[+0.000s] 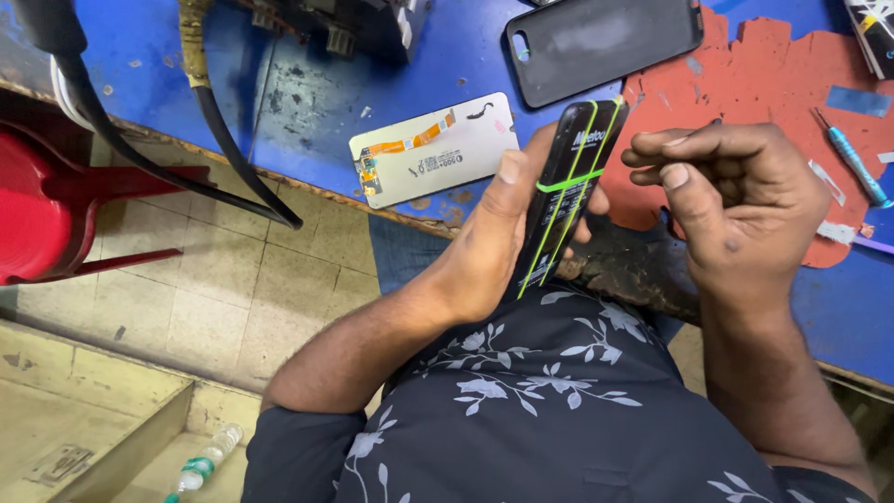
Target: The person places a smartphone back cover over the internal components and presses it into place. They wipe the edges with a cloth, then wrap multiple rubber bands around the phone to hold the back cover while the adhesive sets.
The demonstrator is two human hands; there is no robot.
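My left hand (pixel 489 244) grips a black phone-shaped slab (pixel 568 191) wrapped in green rubber bands, held on edge over the bench's front edge. My right hand (pixel 731 200) is curled next to it, fingertips close to the slab's upper right side; a thin dark tool tip seems to poke out of the fingers, but I cannot tell for sure. A white phone screen panel (pixel 433 149) with an orange flex cable lies face down on the blue bench (pixel 447 65), just left of my left thumb.
A dark phone case (pixel 601 42) lies at the back. A red mat (pixel 792 84) covers the bench's right part, with a teal screwdriver (pixel 852 158) on it. Black cables (pixel 233 149) hang off the bench's left. A red stool (pixel 56 205) and a plastic bottle (pixel 207 461) are on the floor.
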